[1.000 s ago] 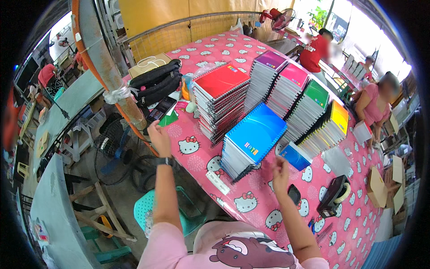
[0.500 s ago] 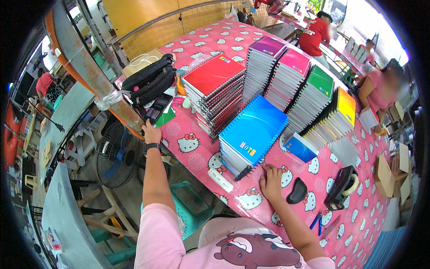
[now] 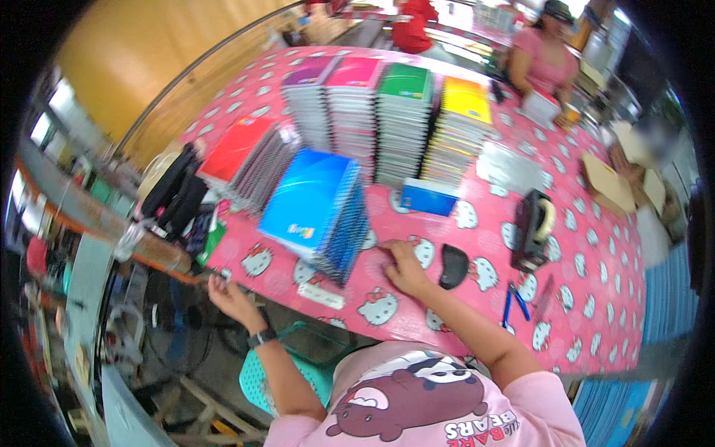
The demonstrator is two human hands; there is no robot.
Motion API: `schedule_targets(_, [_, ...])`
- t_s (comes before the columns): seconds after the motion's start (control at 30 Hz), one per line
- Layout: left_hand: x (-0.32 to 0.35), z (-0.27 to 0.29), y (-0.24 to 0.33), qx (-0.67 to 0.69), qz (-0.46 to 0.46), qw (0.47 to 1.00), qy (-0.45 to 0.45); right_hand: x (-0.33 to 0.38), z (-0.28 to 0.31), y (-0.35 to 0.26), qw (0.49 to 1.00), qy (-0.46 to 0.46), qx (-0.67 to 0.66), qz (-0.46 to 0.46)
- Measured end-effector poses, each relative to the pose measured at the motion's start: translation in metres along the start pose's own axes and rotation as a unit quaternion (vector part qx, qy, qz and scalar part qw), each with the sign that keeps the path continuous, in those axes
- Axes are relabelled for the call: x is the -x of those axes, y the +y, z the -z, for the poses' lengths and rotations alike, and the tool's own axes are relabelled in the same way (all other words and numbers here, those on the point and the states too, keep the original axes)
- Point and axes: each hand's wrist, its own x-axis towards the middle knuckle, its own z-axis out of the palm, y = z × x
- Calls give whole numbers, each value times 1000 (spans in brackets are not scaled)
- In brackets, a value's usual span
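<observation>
My left hand (image 3: 232, 299), slightly blurred, hangs just off the table's left edge near the rusty post, its fingers loosely apart and nothing seen in them. On the pink table, my right hand (image 3: 407, 270) lies with fingers spread, holding nothing. Just beyond it stands a stack of blue spiral notebooks (image 3: 309, 200). A stack of red notebooks (image 3: 237, 149) is to its left. Behind are purple (image 3: 309, 73), pink (image 3: 354, 73), green (image 3: 404, 82) and yellow (image 3: 467, 100) notebook stacks. A small blue box (image 3: 429, 198) lies before the yellow stack.
Right of my right hand are a black curved object (image 3: 453, 267), a tape dispenser (image 3: 530, 231) and blue-handled pliers (image 3: 514, 304). A black bag (image 3: 173, 190) sits at the left edge by the post (image 3: 97, 216). A person in pink (image 3: 547, 59) handles a notebook across the table.
My left hand has come away from the phone at the table's left edge and drawn back off the table. The view has turned right; my right hand still rests near the blue stack.
</observation>
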Motion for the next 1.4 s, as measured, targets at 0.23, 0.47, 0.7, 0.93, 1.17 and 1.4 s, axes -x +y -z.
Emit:
schedule_targets(0.23, [16, -23, 149, 21, -123, 991, 42, 22, 98, -27, 992, -43, -111, -38])
schedule_targets(0.47, [44, -47, 207, 82, -155, 984, 12, 110, 210, 26, 964, 127, -49, -227])
schedule_targets(0.7, [96, -63, 229, 113, -195, 972, -72, 219, 284, 126, 793, 251, 243, -500])
schedule_targets(0.93, [184, -91, 239, 119, -168, 900, -384, 230, 271, 169, 820, 173, 168, -519])
schedule_targets(1.17, [197, -105, 227, 12, -125, 878, -461, 242, 273, 197, 848, 202, 20, -490])
schedule_targets(1.4, [184, -217, 154, -21, -291, 831, -474, 236, 280, 189, 792, 249, -177, -528])
